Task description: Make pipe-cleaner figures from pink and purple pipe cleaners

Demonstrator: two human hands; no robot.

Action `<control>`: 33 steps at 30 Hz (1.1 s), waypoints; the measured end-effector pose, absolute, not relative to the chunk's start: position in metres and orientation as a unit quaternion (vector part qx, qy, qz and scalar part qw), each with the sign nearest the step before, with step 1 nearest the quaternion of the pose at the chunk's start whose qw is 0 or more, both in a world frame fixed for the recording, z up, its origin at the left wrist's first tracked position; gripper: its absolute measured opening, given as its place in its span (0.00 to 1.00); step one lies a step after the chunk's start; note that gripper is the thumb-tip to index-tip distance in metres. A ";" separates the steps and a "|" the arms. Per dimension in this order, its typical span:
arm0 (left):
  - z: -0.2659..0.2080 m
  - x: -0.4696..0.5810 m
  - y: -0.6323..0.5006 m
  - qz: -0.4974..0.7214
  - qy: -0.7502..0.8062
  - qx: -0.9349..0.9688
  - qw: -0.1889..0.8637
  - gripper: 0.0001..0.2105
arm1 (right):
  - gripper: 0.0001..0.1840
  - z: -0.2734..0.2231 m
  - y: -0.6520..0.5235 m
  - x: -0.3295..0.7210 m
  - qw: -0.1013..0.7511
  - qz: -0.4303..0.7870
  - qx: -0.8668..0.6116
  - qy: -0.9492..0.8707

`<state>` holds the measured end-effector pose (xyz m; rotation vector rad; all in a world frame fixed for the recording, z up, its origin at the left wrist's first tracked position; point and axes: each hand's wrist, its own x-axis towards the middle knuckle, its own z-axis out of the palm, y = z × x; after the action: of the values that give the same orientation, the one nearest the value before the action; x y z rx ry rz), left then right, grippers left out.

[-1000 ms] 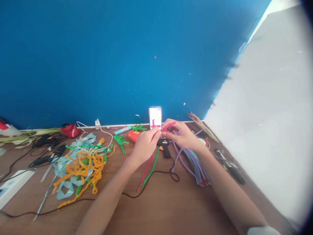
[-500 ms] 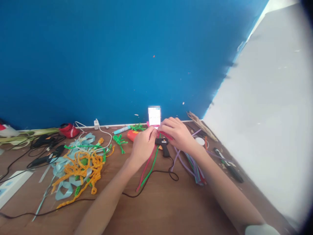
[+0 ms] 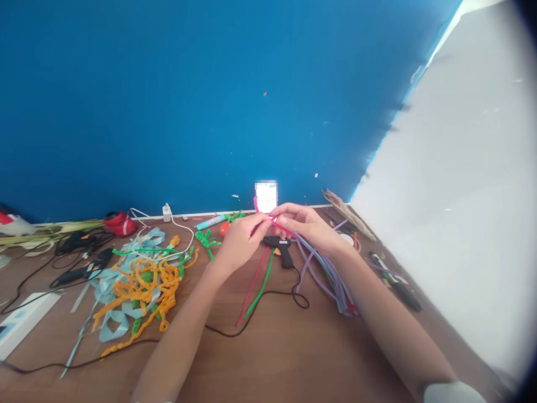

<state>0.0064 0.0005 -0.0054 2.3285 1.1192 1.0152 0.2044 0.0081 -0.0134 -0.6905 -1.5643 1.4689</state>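
My left hand (image 3: 244,236) pinches one end of a pinkish-red pipe cleaner (image 3: 286,226) above the middle of the table. Fingers of my right hand (image 3: 308,225) are closed on the same strand, close beside the left fingertips. Part of it is hidden by the fingers. Just under the hands lies a black glue gun (image 3: 285,255) with its cord trailing off. Left of it, a green pipe cleaner (image 3: 260,291) and a red one (image 3: 252,290) lie side by side. Below my right wrist is a bundle of purple and blue pipe cleaners (image 3: 335,282).
A lit phone (image 3: 267,195) leans against the blue wall. Leftward sprawl a yellow pipe-cleaner heap (image 3: 146,285), pale blue ribbon (image 3: 113,330) and a white power strip (image 3: 27,322). A black cable (image 3: 235,336) crosses the table. A dark-handled tool (image 3: 405,294) lies at right.
My hands have shifted slightly apart, and the right fingers have spread back along the strand, so more of the pinkish-red pipe cleaner shows. The view has moved a little.
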 end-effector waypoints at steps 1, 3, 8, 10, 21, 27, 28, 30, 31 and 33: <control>-0.006 0.007 0.001 0.356 0.387 0.832 0.178 0.14 | 0.15 -0.013 0.007 0.203 0.431 0.589 -0.283 -0.622; -0.009 0.009 0.001 0.354 0.391 0.836 0.149 0.13 | 0.14 -0.013 0.007 0.200 0.444 0.581 -0.296 -0.614; -0.017 0.010 0.002 0.334 0.426 0.837 0.081 0.14 | 0.21 -0.019 0.011 0.196 0.477 0.533 -0.331 -0.615; -0.017 0.009 0.001 0.350 0.418 0.835 0.074 0.13 | 0.30 -0.018 0.012 0.198 0.487 0.532 -0.351 -0.597; -0.015 0.002 0.002 0.281 0.405 0.870 -0.025 0.16 | 0.07 -0.012 0.008 0.203 0.467 0.344 -0.313 -0.752; -0.010 0.016 -0.006 0.389 0.412 0.758 0.323 0.15 | 0.08 -0.018 0.010 0.205 0.418 0.114 -0.287 -0.854; -0.010 0.019 -0.007 0.402 0.408 0.700 0.427 0.15 | 0.10 -0.018 0.008 0.206 0.399 0.061 -0.285 -0.869; -0.010 0.022 -0.008 0.388 0.384 0.579 0.606 0.14 | 0.13 -0.018 0.005 0.208 0.344 -0.049 -0.292 -0.891; -0.010 0.023 -0.007 0.370 0.363 0.530 0.671 0.14 | 0.13 -0.019 0.003 0.208 0.316 -0.093 -0.297 -0.896; -0.011 0.022 -0.006 0.349 0.334 0.470 0.739 0.14 | 0.14 -0.018 0.001 0.208 0.288 -0.144 -0.307 -0.896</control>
<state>0.0222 -0.0055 -0.0111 1.0307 0.7333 0.7654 0.2082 0.0011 -0.0185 -0.8189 -2.3925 -0.3840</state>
